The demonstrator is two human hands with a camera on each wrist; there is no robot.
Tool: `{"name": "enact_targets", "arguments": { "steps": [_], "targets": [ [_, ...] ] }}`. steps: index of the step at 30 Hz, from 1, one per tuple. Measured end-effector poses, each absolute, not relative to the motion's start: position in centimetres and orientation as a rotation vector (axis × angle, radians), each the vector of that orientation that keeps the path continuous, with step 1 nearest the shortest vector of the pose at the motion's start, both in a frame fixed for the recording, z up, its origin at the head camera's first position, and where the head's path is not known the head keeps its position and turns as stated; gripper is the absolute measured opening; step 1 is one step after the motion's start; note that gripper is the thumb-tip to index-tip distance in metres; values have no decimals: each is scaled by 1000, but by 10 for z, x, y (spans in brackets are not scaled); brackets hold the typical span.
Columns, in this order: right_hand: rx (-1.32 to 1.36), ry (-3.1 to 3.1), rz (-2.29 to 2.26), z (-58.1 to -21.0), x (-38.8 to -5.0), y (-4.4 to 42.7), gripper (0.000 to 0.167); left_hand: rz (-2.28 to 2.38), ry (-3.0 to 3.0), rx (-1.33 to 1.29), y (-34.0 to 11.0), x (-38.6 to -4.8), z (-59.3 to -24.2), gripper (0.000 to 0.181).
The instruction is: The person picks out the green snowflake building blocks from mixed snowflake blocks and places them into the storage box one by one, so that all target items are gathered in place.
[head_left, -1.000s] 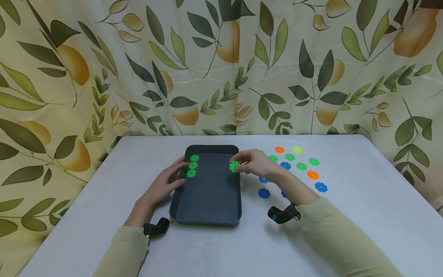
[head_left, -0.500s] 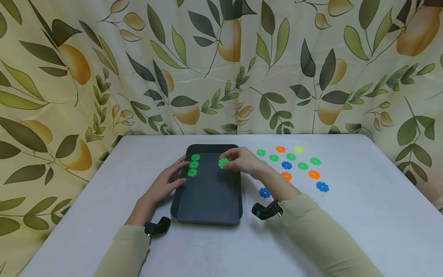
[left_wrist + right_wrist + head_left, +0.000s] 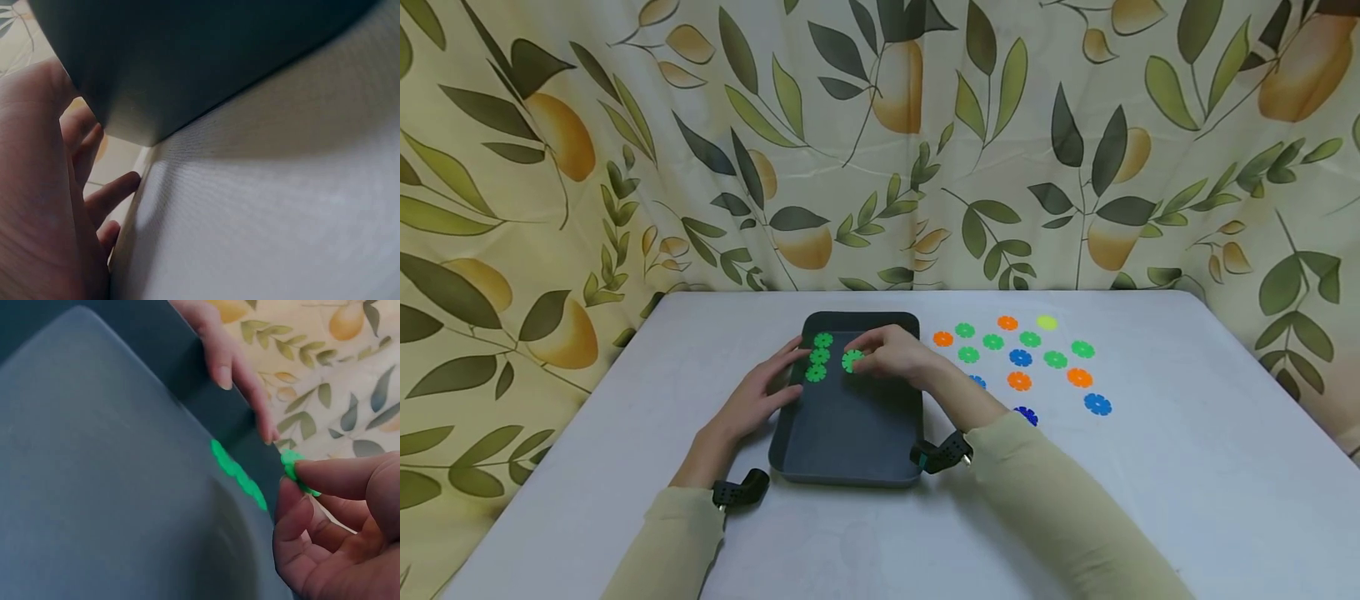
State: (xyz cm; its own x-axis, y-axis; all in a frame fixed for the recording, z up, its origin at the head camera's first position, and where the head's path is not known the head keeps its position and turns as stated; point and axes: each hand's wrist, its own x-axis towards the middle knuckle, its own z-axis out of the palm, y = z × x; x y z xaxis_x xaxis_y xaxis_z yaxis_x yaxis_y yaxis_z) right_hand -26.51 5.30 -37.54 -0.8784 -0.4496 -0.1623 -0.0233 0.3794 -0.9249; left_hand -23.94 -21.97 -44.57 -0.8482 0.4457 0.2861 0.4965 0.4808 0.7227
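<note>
My right hand (image 3: 898,354) pinches a green flower-shaped plastic disc (image 3: 852,361) between thumb and fingers, above the dark grey tray (image 3: 850,442). In the right wrist view the held disc (image 3: 292,465) is seen partly edge-on. Three green notched discs (image 3: 819,356) lie in a column along the tray's left inner side, just left of the held one. My left hand (image 3: 762,392) rests against the tray's left rim, fingers spread and fairly straight. The left wrist view has that hand (image 3: 47,187) beside the tray's outer wall (image 3: 187,56).
Right of the tray, several loose discs lie on the white table (image 3: 1150,483): green (image 3: 1056,360), orange (image 3: 1079,377), blue (image 3: 1097,405) and one yellow (image 3: 1047,322). The right forearm hides part of that area. A patterned curtain (image 3: 880,208) hangs behind.
My right hand has carried the green disc leftward from the tray's right rim to near the three-disc column. The left hand has stayed at the left rim.
</note>
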Motion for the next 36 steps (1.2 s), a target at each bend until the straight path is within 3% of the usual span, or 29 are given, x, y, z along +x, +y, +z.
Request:
{"name": "enact_targets", "arguments": {
  "steps": [23, 36],
  "targets": [
    [-331, 2142, -1427, -391, -269, 11, 33, -1347, -2655, -780, -222, -236, -445, 53],
    [-475, 2177, -1427, -397, -264, -6, 30, -1324, -2648, -789, -223, -238, -448, 53]
  ]
}}
